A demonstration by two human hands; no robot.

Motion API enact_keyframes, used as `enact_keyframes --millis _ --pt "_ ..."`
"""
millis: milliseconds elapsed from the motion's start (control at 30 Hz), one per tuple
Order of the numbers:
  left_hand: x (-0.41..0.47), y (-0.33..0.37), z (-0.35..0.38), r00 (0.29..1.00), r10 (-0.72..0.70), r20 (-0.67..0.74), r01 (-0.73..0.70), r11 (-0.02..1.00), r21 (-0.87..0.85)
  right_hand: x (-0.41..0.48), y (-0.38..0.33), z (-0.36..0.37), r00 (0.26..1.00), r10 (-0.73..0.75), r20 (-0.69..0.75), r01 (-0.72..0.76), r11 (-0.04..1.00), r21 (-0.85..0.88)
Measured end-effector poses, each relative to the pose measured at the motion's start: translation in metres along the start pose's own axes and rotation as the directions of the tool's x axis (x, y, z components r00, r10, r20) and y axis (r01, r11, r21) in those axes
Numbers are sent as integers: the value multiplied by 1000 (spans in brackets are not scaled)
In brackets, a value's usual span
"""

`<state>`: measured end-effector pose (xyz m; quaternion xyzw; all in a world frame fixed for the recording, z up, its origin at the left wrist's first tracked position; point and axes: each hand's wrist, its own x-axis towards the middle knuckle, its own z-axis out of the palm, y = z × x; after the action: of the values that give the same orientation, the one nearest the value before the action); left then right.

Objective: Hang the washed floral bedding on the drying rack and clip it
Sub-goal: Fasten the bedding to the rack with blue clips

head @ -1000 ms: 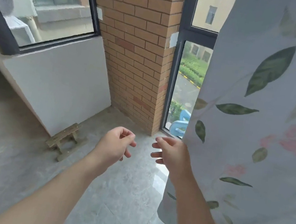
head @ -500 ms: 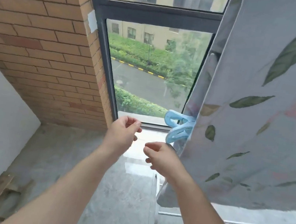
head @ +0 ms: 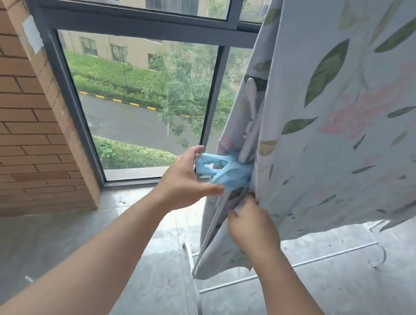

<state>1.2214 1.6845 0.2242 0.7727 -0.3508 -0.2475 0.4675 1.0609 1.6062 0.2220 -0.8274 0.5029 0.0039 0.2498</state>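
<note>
**Two hands working at a blue clip on hanging floral bedding**

The floral bedding (head: 356,126), pale grey with green leaves and pink blossoms, is hanging over the drying rack (head: 321,258) and filling the right side of the view. Its left edge is draping down beside a white upright of the rack. A blue clip (head: 222,169) is sitting on that edge, jaws toward the cloth and handles pointing left. The left hand (head: 186,181) is gripping the clip's handles, fingers over the top and thumb stretched underneath. Just below the clip, the right hand (head: 253,225) is pinching the bedding's edge with curled fingers. Behind them a dark-framed window (head: 152,23) is showing wet road and hedges. A brick wall (head: 4,111) is standing at left, above a grey floor (head: 154,285).
</note>
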Motion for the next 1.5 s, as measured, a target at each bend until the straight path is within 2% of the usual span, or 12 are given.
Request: enact_keyframes --millis 67,133,200,267,433,533,667,733,900,1000,1300,1500 --pt "-2 -3 2 1000 8 -15 -8 1000 -9 3 13 -2 995 99 -32 -89 969 231" --pt "-4 -4 6 999 21 -36 -21 1000 3 6 21 -3 988 154 10 -144 896 420" --pt "-7 -6 10 998 18 -56 -17 1000 10 12 29 1 987 158 35 -152 830 536" --pt "-10 -4 13 998 24 -66 -22 999 37 17 33 4 987 163 -4 -129 790 600" --pt "-8 -5 15 994 32 -104 -24 996 85 30 41 0 976 174 -134 -63 806 588" --pt "-7 -4 16 993 29 -112 -19 995 96 37 46 -10 983 96 -153 12 810 587" --pt "-6 -2 17 993 31 -112 -18 993 115 39 50 -21 986 -41 -164 140 740 657" --pt "-4 -2 18 992 31 -120 -16 992 122 42 53 -22 986 -27 -167 137 708 693" --pt "-3 -1 15 993 27 -113 -15 995 103 54 63 -28 991 14 -135 75 769 635" --pt "-5 5 12 990 73 -120 -56 988 141 64 60 -28 995 4 -96 64 724 687" --pt "-7 7 3 956 256 -142 -200 925 323 78 60 -26 986 -131 -107 167 669 724" --pt "-10 5 0 939 266 -216 -192 931 310 87 66 -29 970 -239 -40 197 679 707"
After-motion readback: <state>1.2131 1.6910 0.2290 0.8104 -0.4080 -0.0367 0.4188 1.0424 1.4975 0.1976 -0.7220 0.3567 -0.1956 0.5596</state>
